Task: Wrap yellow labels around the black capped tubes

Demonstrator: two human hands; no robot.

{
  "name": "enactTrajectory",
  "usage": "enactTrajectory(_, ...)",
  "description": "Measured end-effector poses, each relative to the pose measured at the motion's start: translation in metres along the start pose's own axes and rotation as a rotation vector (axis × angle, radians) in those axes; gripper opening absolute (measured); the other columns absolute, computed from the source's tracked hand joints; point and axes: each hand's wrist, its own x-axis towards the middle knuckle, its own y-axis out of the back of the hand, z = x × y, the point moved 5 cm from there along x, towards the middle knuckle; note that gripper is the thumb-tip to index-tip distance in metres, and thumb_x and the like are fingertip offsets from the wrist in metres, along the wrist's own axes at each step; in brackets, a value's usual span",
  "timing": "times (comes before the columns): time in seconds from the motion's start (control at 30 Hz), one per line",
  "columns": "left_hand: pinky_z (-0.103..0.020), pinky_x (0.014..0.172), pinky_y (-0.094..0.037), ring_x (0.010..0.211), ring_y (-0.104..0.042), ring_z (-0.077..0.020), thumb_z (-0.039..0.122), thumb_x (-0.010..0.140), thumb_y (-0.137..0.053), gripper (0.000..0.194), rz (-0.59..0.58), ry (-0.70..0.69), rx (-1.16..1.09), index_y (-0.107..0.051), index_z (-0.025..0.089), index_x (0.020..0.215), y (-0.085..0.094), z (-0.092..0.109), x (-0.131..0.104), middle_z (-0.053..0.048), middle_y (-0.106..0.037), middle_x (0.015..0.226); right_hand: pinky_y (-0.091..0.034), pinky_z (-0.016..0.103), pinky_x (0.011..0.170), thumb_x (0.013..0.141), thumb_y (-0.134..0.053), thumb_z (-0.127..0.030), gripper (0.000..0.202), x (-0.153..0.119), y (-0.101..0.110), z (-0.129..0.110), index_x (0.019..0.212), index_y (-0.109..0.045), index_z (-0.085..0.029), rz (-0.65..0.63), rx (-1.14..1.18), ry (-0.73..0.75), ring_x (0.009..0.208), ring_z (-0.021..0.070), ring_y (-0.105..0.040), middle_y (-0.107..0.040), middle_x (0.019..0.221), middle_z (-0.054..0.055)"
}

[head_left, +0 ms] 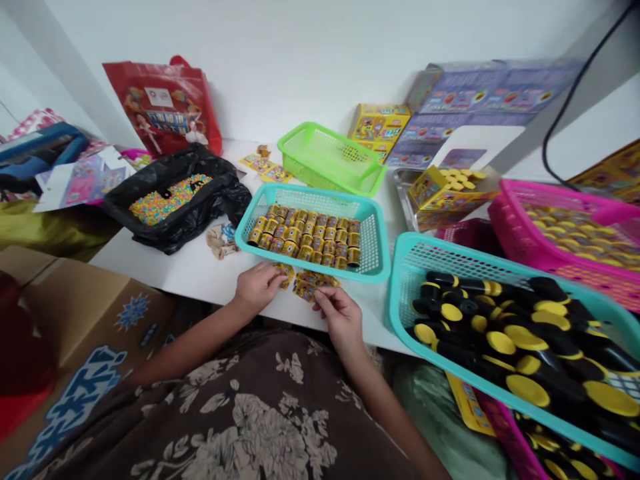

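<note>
Near the table's front edge, my left hand pinches the edge of a small yellow printed label. My right hand has thumb and forefinger closed at the edge of a patterned yellow-and-dark label sheet. More such labels lie between the hands, just below a turquoise basket. Inside that basket, rows of small cylinders with yellow printed wraps lie side by side.
At the right, a larger turquoise basket holds black containers with yellow lids. Behind are a green basket, a pink basket and stacked boxes. At left stand a black-lined tray of colourful beads, a red bag and a cardboard box.
</note>
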Motion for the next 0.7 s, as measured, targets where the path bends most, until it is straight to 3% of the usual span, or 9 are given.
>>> enactTrajectory(0.2, -0.028, 0.074, -0.038, 0.077, -0.053, -0.0215, 0.025, 0.073, -0.074, 0.003, -0.158, 0.061, 0.116, -0.076, 0.027, 0.074, -0.01, -0.02, 0.014, -0.005, -0.061, 0.073, -0.045, 0.028, 0.057, 0.079, -0.069, -0.043, 0.023, -0.001, -0.011, 0.001, 0.079, -0.068, -0.019, -0.043, -0.068, 0.012, 0.055, 0.0139, -0.054, -0.063, 0.063, -0.001)
enactTrajectory(0.33, -0.028, 0.072, -0.037, 0.071, -0.05, -0.0194, 0.03, 0.075, -0.074, 0.005, -0.097, 0.081, 0.037, -0.077, 0.027, 0.072, -0.007, -0.027, 0.01, -0.003, -0.057, 0.067, -0.046, 0.029, 0.059, 0.078, -0.069, -0.045, 0.025, 0.001, -0.011, 0.002, 0.079, -0.069, -0.02, -0.028, -0.123, 0.054, 0.059, 0.0152, -0.056, -0.065, 0.066, 0.0)
enactTrajectory(0.43, -0.028, 0.075, -0.04, 0.075, -0.051, -0.0204, 0.032, 0.073, -0.076, 0.011, -0.041, 0.099, -0.151, -0.079, 0.028, 0.082, -0.002, -0.02, 0.0, -0.004, -0.059, 0.069, -0.046, 0.03, 0.06, 0.08, -0.068, -0.046, 0.026, 0.007, -0.015, -0.002, 0.08, -0.071, -0.021, -0.024, -0.174, 0.101, 0.062, 0.0163, -0.057, -0.065, 0.066, 0.001)
enactTrajectory(0.53, -0.029, 0.076, -0.043, 0.077, -0.053, -0.021, 0.03, 0.071, -0.077, 0.02, -0.049, 0.121, -0.271, -0.079, 0.027, 0.091, -0.003, -0.009, -0.012, -0.006, -0.06, 0.072, -0.045, 0.028, 0.056, 0.079, -0.07, -0.048, 0.027, 0.011, -0.027, -0.006, 0.086, -0.072, -0.022, -0.113, -0.119, 0.068, 0.062, 0.0161, -0.056, -0.066, 0.069, 0.001)
enactTrajectory(0.63, -0.03, 0.078, -0.045, 0.078, -0.053, -0.0205, 0.031, 0.071, -0.077, 0.023, -0.092, 0.078, -0.262, -0.079, 0.027, 0.094, -0.005, 0.004, -0.021, -0.007, -0.062, 0.074, -0.043, 0.026, 0.05, 0.075, -0.073, -0.048, 0.027, 0.011, -0.038, -0.009, 0.078, -0.071, -0.022, -0.211, 0.018, 0.012, 0.058, 0.0147, -0.055, -0.066, 0.067, 0.0)
enactTrajectory(0.7, -0.029, 0.078, -0.045, 0.075, -0.053, -0.0189, 0.032, 0.072, -0.077, 0.026, -0.132, 0.019, -0.218, -0.078, 0.026, 0.097, -0.005, 0.013, -0.023, -0.006, -0.063, 0.076, -0.042, 0.026, 0.05, 0.076, -0.073, -0.047, 0.026, 0.009, -0.039, -0.012, 0.071, -0.068, -0.022, -0.208, 0.079, 0.014, 0.057, 0.0136, -0.053, -0.063, 0.064, -0.001)
